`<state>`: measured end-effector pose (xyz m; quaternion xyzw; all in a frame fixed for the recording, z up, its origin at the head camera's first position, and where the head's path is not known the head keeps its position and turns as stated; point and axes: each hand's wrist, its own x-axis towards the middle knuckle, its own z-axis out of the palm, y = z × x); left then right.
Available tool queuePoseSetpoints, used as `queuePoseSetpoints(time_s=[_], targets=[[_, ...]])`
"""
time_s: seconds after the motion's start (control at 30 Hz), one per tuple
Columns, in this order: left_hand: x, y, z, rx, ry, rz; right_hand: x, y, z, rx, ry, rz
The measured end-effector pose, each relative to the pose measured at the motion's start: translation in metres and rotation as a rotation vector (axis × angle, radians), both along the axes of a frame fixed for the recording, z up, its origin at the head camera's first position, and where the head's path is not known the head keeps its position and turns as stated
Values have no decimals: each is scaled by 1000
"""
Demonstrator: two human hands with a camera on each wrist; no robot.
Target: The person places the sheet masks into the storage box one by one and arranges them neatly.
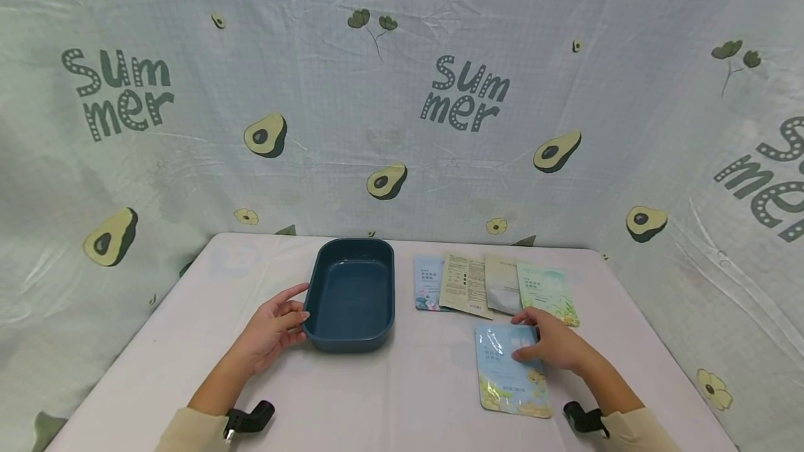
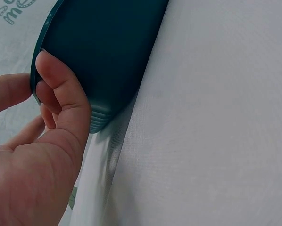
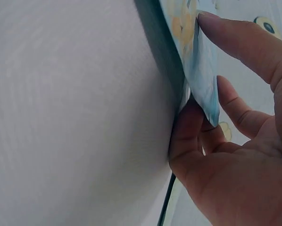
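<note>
A deep, dark blue rectangular tray (image 1: 354, 288) stands on the table, left of centre. My left hand (image 1: 271, 330) holds its left side, thumb and fingers at the rim (image 2: 36, 61). At the right, my right hand (image 1: 555, 344) pinches a light blue sheet mask packet (image 1: 509, 379) with yellow flowers by its right edge. The right wrist view shows the thumb over this packet (image 3: 204, 70) and fingers tucked under it, with that edge lifted off the tablecloth.
Behind the right hand lies an overlapping row of flat packets: a blue one (image 1: 428, 281), a beige printed one (image 1: 466, 284), a silvery beige one (image 1: 502, 286) and a green one (image 1: 548, 293). A white cloth covers the table (image 1: 414, 410); a patterned curtain (image 1: 326, 89) hangs behind.
</note>
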<state>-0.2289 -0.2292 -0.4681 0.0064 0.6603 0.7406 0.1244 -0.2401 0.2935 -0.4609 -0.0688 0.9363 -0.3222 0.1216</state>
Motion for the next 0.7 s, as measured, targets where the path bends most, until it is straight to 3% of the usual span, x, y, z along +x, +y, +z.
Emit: queuePoseSetpoints(time_s=[0.7], targets=[[1, 1, 1, -9, -5, -1, -1, 12, 0, -169, -60, 52]])
